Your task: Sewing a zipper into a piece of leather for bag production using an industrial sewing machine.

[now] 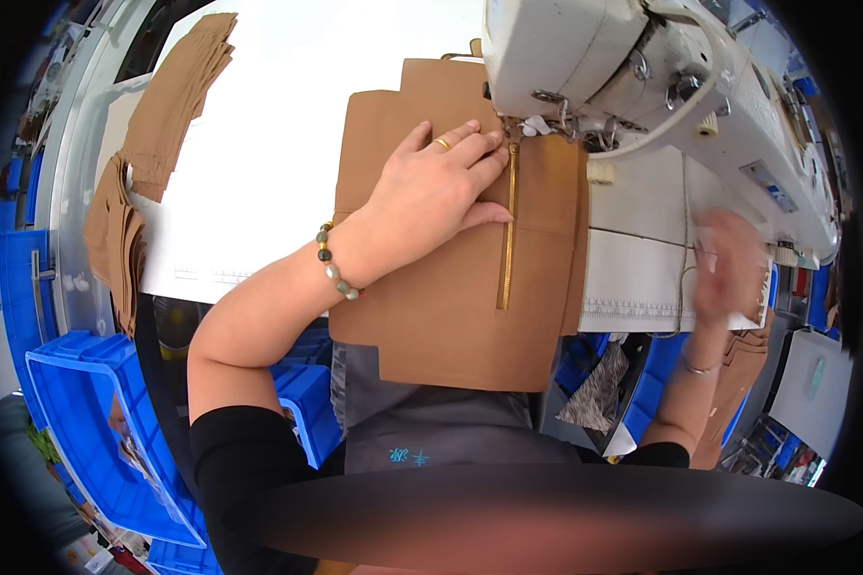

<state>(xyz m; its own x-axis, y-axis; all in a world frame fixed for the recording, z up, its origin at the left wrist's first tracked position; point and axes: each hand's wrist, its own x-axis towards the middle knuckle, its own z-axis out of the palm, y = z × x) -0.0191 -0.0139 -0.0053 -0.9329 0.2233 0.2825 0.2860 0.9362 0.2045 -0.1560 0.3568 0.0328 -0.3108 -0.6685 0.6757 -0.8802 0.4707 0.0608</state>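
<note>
A brown panel (pixel 431 287) with stepped corners lies under the head of a white sewing machine (pixel 571 57). Its near edge hangs over the table front against my apron. A gold zipper (pixel 507 259) runs lengthwise in the panel, with its far end by the presser foot. My left hand (pixel 441 182) rests on the panel left of the zipper, fingers stretched toward the needle area and thumb touching the zipper. Off to the right, my right hand (pixel 731 266) is smeared by motion beside the machine's right end; its fingers cannot be made out.
Stacked brown pieces (pixel 177 105) lie at the table's left, with more folded pieces (pixel 120 244) hanging over the edge. Blue bins (pixel 96 383) stand below left. Other brown pieces (pixel 734 383) hang at the lower right. A cord (pixel 684 240) crosses the table right of the panel.
</note>
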